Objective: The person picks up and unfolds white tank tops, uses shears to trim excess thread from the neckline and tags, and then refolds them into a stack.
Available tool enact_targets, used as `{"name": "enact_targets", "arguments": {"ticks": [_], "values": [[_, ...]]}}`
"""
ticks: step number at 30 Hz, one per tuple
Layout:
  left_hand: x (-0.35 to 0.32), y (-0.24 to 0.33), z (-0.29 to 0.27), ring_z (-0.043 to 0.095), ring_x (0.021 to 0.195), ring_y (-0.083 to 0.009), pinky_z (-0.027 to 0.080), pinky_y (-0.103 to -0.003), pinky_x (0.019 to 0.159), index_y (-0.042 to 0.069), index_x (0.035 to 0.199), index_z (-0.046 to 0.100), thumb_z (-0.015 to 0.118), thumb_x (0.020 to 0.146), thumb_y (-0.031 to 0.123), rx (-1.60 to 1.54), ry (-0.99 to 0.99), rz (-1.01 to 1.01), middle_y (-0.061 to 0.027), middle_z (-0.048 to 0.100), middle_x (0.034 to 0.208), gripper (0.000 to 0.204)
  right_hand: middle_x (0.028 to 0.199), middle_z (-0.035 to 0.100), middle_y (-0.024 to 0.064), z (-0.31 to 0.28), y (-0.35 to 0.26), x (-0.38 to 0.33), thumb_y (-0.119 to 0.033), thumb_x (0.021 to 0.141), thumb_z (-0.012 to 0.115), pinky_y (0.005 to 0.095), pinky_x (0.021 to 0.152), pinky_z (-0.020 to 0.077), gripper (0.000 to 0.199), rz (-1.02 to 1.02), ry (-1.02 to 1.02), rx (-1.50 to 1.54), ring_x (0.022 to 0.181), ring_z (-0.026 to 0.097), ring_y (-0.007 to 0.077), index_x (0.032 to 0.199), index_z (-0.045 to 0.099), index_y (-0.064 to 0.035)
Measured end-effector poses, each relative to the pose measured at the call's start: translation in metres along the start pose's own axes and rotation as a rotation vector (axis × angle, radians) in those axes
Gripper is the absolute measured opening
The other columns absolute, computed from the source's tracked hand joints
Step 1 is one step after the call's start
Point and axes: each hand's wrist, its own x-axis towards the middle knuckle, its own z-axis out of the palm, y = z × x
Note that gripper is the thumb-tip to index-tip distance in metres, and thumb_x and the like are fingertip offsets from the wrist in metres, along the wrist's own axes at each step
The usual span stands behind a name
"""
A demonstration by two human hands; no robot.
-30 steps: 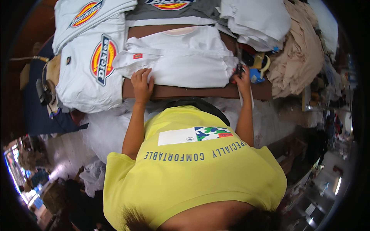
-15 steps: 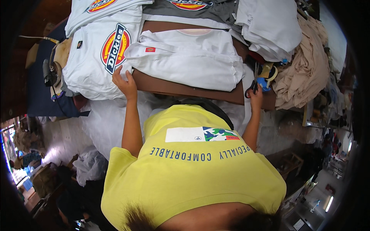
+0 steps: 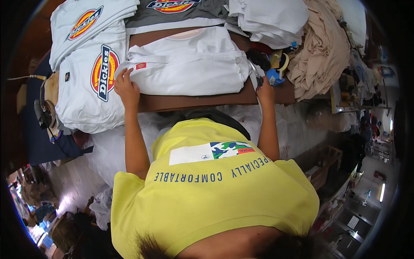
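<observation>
A folded white garment (image 3: 194, 69) with a small red label lies on the brown board in front of me. My left hand (image 3: 127, 90) rests at its left end just below the label, fingers bent and slightly apart over the cloth. In my right hand (image 3: 265, 93) is a pair of scissors (image 3: 259, 80) with dark handles, the blades pointing away and a little left, close beside the garment's right end. A narrow white strip runs there and hangs over the near edge. Whether the blades touch cloth I cannot tell.
White printed T-shirts (image 3: 82, 90) are stacked at left, and a grey printed shirt (image 3: 172, 17) lies at the back. White folded cloth (image 3: 269, 21), a tape roll (image 3: 283, 64) and beige fabric (image 3: 321, 56) are at right. An iron (image 3: 42, 114) stands far left.
The whole view has shifted. My left hand has come nearer the red label. My right hand has brought the scissors leftward, their blades now tilted toward the garment's right end.
</observation>
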Motion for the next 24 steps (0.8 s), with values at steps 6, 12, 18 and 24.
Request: {"name": "enact_targets", "arguments": {"ticks": [6,12,18,24], "values": [[0.007,-0.027,-0.024,0.041,0.117,-0.0213,0.022,-0.061,0.096,0.016,0.102,0.058,0.05,0.073,-0.001,0.346,-0.301,0.007,0.0006,0.049,0.119,0.034,0.093,0.062,0.0198,-0.024,-0.022,0.012,-0.006,0.075,0.054,0.0451,0.073,0.0472,0.023,-0.027,-0.067,-0.139,0.088,0.059,0.0369,0.098,0.057,-0.0057],[0.029,0.0,-0.051,0.047,0.112,-0.0214,0.022,-0.054,0.1,0.011,0.088,0.058,0.06,0.076,0.01,0.114,-0.282,0.278,-0.0024,0.057,0.105,0.013,0.107,0.059,0.013,-0.029,-0.101,0.031,-0.013,0.072,0.067,0.037,0.088,0.0425,0.038,-0.653,-0.032,0.54,0.099,0.055,0.03,0.109,0.057,-0.0065],[0.054,0.083,-0.087,0.057,0.086,-0.0201,0.027,-0.045,0.1,0.009,0.081,0.056,0.062,0.072,0.008,-0.148,-0.502,0.624,-0.0036,0.06,0.078,0.01,0.12,0.053,0.0089,-0.021,-0.222,-0.015,-0.025,0.075,0.068,0.0365,0.098,0.0339,0.042,-1.222,-0.239,0.682,0.114,0.045,0.0292,0.111,0.053,-0.0069],[0.077,0.076,-0.105,0.057,0.077,-0.0214,0.03,-0.043,0.096,0.008,0.075,0.059,0.064,0.074,0.016,-0.201,-0.534,0.574,-0.0047,0.06,0.071,0.009,0.084,0.058,0.0052,-0.068,-0.205,-0.011,-0.018,0.085,0.06,0.0237,0.076,0.0442,0.019,-0.749,-1.131,1.279,0.09,0.055,0.0104,0.094,0.053,-0.002]]}}
